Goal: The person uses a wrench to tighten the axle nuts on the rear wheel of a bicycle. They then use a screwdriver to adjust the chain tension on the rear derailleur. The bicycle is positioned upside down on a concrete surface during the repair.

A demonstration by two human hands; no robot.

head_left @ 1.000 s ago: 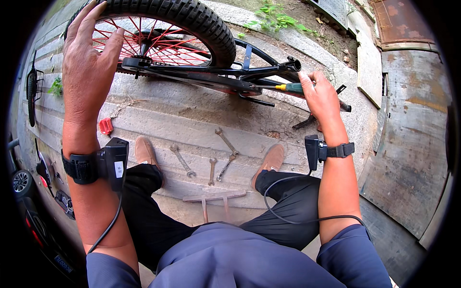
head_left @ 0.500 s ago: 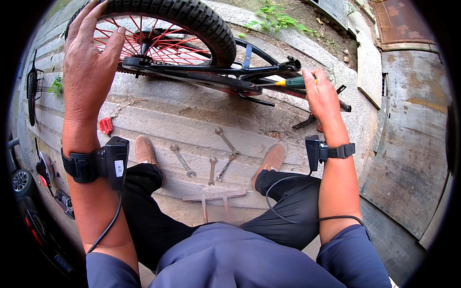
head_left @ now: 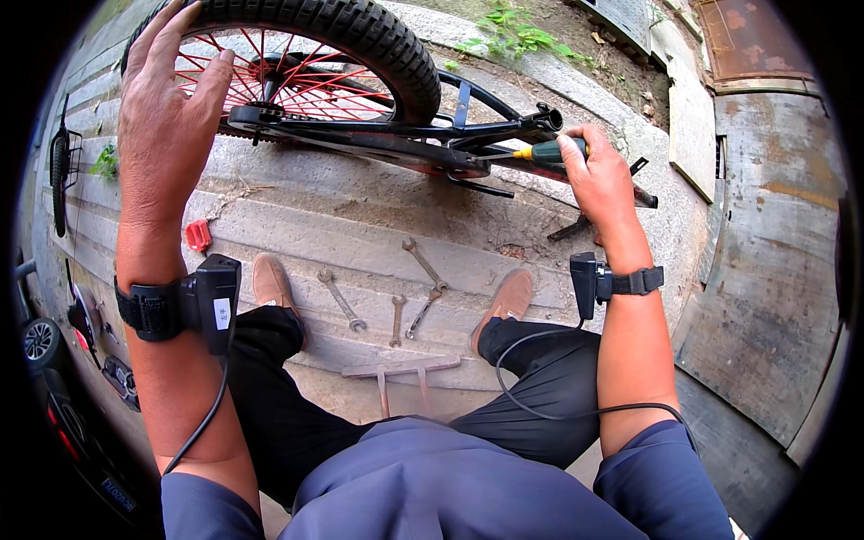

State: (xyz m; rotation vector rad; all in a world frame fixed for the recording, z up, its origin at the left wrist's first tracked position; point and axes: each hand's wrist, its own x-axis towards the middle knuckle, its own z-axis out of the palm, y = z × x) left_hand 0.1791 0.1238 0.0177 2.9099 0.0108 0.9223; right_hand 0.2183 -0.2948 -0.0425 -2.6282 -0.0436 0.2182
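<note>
While the bicycle (head_left: pixel 396 135) lies on its side across the concrete steps (head_left: pixel 360 225), the left hand (head_left: pixel 166 117) is held flat and spread against the knobby rear tyre (head_left: pixel 360 36), fingers unclenched, gripping nothing. The right hand (head_left: pixel 598 175) is clenched around the green and yellow handle of a screwdriver (head_left: pixel 540 151), whose tip is now pushed in towards the black frame beside the crank area; a second ago the tool was held slightly further back, so the work at the frame is judged to have just begun or resumed, though the exact fastener cannot be made out. The wheel is kept steady meanwhile, as before. Four open-ended spanners (head_left: pixel 396 297) are laid out on the lower step between the two brown shoes (head_left: pixel 508 297), well apart from both hands, and a small red object (head_left: pixel 198 236) is seen near the left edge of that step. A wooden stool edge (head_left: pixel 400 369) is partly visible below the knees.
</note>
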